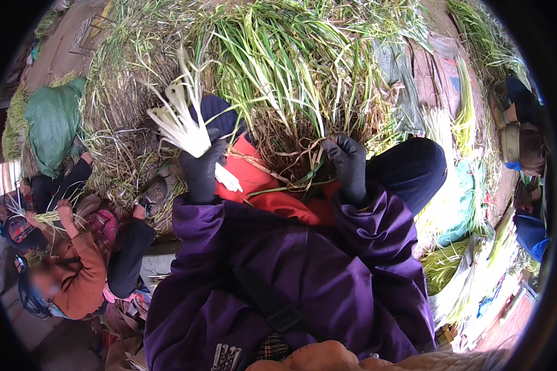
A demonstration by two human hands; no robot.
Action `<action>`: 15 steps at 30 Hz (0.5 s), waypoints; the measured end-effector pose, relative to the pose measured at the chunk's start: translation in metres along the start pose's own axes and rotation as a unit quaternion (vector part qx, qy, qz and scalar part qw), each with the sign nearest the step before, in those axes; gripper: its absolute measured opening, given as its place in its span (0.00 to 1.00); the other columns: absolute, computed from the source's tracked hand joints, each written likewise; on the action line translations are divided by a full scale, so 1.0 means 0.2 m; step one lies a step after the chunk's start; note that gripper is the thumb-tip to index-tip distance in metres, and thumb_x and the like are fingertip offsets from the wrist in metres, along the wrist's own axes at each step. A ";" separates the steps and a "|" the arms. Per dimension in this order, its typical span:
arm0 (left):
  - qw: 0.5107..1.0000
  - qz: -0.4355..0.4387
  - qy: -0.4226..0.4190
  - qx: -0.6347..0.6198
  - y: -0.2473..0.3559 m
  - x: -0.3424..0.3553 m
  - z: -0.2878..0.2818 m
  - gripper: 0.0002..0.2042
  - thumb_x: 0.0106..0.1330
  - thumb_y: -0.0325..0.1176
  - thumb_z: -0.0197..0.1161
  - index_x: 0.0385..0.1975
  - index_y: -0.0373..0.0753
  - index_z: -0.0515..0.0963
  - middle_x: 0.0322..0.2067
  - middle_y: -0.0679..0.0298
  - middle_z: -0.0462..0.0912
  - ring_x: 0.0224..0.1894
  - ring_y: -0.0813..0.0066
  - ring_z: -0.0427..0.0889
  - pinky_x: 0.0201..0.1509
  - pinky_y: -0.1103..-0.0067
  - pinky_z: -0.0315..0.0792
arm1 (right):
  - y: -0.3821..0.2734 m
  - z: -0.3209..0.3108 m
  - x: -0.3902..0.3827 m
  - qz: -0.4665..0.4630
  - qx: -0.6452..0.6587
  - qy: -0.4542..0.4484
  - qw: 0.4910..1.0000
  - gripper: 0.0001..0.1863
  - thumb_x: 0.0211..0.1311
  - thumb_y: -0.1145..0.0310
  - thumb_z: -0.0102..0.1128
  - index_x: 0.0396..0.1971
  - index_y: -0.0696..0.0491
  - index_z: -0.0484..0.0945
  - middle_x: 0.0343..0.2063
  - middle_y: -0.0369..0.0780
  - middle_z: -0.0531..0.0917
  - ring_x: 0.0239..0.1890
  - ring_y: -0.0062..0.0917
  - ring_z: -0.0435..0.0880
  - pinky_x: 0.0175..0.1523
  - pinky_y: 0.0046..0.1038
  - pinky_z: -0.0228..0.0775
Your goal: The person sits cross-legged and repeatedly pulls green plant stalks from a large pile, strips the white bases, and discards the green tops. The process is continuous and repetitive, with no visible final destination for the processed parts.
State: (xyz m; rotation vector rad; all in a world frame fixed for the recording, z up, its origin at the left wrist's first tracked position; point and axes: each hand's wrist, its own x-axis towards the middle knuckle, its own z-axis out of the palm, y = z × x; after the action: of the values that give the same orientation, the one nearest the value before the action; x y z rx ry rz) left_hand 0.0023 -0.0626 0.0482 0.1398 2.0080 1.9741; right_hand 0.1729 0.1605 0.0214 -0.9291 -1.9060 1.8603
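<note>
Seated worker in a purple jacket (278, 247), red cloth (254, 170) over the lap. Left hand (201, 170), in a dark grey glove, is closed around a fanned bundle of pale white-green stalks (185, 123); fingers wrapped, thumb side toward the lap. The bundle stands tilted up and leftward before the dark ribbed left knee, with white cut ends showing below the grip, above the red cloth. Right hand (348, 164), gloved alike, is near the right knee, fingers curled inward, tips beside thin dry brown strands (309, 145); cannot tell whether they pinch one. Directly ahead, a broad heap of long green leafy stalks (291, 68), brown and tangled at the near end. To the left, a co-worker in a rust-brown top (80, 272) holds a thin bunch of stalks (49, 216); beyond, a bulging green woven sack (54, 127). To the right, pale yellow-green stalk bundles (445, 266) on the ground.
</note>
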 end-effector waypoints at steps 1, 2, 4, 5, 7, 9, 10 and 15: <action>1.000 0.019 -0.017 -0.018 0.01 -0.02 -0.01 0.14 0.57 0.26 0.65 0.42 0.30 0.76 0.24 0.64 0.79 0.17 0.81 0.72 0.23 0.85 0.66 | -0.01 0.01 0.00 -0.017 -0.009 0.013 1.000 0.08 0.63 0.68 0.61 0.27 0.57 0.81 0.17 0.27 0.75 0.19 0.09 0.68 0.25 0.17 0.59; 0.999 0.031 -0.008 -0.007 0.02 -0.03 -0.01 0.13 0.57 0.26 0.65 0.41 0.30 0.76 0.23 0.64 0.79 0.17 0.81 0.72 0.23 0.85 0.66 | -0.03 0.03 -0.01 -0.013 -0.025 0.018 0.999 0.07 0.61 0.69 0.62 0.29 0.58 0.81 0.17 0.30 0.76 0.19 0.11 0.69 0.25 0.18 0.61; 0.999 0.046 -0.004 0.006 0.03 -0.06 0.00 0.11 0.57 0.25 0.64 0.39 0.29 0.78 0.22 0.64 0.78 0.17 0.81 0.72 0.23 0.85 0.65 | -0.07 0.07 -0.02 -0.080 -0.086 -0.005 0.993 0.07 0.59 0.70 0.63 0.32 0.58 0.81 0.17 0.34 0.77 0.19 0.13 0.71 0.25 0.21 0.64; 0.999 0.046 -0.008 0.010 0.03 -0.07 0.01 0.10 0.57 0.25 0.63 0.37 0.29 0.78 0.21 0.65 0.78 0.17 0.81 0.72 0.23 0.85 0.65 | -0.10 0.10 -0.03 -0.105 -0.119 -0.013 0.987 0.07 0.58 0.71 0.63 0.33 0.58 0.81 0.17 0.36 0.78 0.20 0.14 0.72 0.26 0.22 0.65; 0.999 0.036 -0.001 0.018 0.03 -0.11 0.04 0.07 0.56 0.25 0.63 0.32 0.30 0.79 0.18 0.65 0.77 0.17 0.82 0.72 0.23 0.85 0.65 | -0.15 0.15 -0.03 -0.172 -0.205 -0.035 0.963 0.07 0.56 0.68 0.63 0.32 0.54 0.82 0.19 0.40 0.79 0.21 0.26 0.79 0.28 0.29 0.70; 0.999 0.031 -0.014 0.002 0.02 -0.15 0.07 0.07 0.56 0.26 0.64 0.33 0.30 0.79 0.19 0.65 0.77 0.17 0.82 0.72 0.22 0.85 0.65 | -0.19 0.22 -0.04 -0.204 -0.281 -0.060 0.936 0.07 0.56 0.66 0.62 0.31 0.52 0.82 0.21 0.40 0.81 0.23 0.32 0.81 0.30 0.32 0.71; 1.000 0.019 -0.011 -0.005 0.01 -0.16 0.09 0.08 0.56 0.25 0.66 0.34 0.31 0.78 0.20 0.65 0.77 0.17 0.82 0.72 0.21 0.85 0.65 | -0.20 0.25 -0.06 -0.221 -0.303 -0.048 0.926 0.07 0.56 0.63 0.61 0.30 0.49 0.81 0.23 0.40 0.81 0.26 0.36 0.81 0.30 0.34 0.72; 1.000 -0.007 -0.015 -0.024 -0.02 -0.20 0.16 0.07 0.58 0.27 0.67 0.33 0.33 0.77 0.21 0.66 0.77 0.16 0.82 0.71 0.19 0.84 0.64 | -0.21 0.37 -0.09 -0.276 -0.429 -0.072 0.857 0.08 0.56 0.60 0.60 0.28 0.48 0.78 0.22 0.38 0.79 0.26 0.33 0.82 0.30 0.34 0.73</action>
State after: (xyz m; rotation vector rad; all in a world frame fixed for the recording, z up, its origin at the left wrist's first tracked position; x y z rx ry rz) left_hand 0.0498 -0.0436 0.0516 0.1438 1.9370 1.9981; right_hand 0.1291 0.0952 0.0579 -0.3384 -2.7681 0.7313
